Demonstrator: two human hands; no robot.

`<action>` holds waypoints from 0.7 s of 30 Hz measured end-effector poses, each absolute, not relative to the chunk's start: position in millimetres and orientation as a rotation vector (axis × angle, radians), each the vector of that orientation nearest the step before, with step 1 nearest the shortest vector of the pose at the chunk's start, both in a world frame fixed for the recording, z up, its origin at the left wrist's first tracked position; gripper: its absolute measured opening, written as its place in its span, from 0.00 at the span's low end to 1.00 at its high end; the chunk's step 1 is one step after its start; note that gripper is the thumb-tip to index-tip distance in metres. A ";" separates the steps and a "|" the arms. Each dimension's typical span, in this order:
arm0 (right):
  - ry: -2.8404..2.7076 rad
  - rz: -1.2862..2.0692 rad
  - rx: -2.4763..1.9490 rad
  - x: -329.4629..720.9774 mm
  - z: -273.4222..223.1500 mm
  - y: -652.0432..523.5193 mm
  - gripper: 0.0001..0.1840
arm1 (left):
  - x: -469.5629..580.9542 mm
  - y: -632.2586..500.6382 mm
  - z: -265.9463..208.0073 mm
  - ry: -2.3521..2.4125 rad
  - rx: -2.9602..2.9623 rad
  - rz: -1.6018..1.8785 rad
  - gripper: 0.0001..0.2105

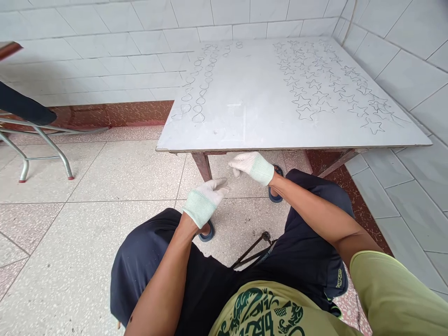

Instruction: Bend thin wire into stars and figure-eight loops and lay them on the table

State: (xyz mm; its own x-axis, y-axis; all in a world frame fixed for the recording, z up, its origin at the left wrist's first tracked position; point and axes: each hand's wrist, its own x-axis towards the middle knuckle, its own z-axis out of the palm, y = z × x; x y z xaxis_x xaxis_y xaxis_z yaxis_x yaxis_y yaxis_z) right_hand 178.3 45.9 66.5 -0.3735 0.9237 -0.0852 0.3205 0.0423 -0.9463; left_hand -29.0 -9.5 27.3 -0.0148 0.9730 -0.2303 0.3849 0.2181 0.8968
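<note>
In front of the table edge, my left hand [209, 192] wears a white glove with a pale green cuff, thumb and fingers pinched together. My right hand [249, 166], gloved the same way, is a little higher and to the right, with its fingers curled in. A faint thin line shows by the left fingertips, too fine to make out. Nearest to both hands is the white tabletop [241, 130]. Star-shaped thin wire pieces [314, 85] lie in rows on its right side. Twisted loop-shaped wire pieces [198, 114] line its left side.
White wall tiles [147, 56] border the table at the back and right. A table leg [202, 166] stands just beyond my left hand. At far left are a metal-legged stool [52, 149] and another person's dark-clothed leg [26, 106].
</note>
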 end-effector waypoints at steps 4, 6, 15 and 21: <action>-1.737 1.335 -1.251 178.5 61.8 47.3 0.16 | -21.3 -13.4 29.8 1.644 1.445 0.676 0.14; -1.728 1.331 -1.248 177.4 57.9 49.1 0.17 | -18.6 -14.2 27.5 1.669 1.473 0.652 0.12; -1.640 1.371 -1.335 166.7 47.4 55.3 0.17 | -6.8 -15.2 11.0 1.692 1.356 0.660 0.13; -1.663 1.268 -1.355 166.0 47.1 50.5 0.17 | -9.3 -16.4 7.6 1.699 1.458 0.655 0.17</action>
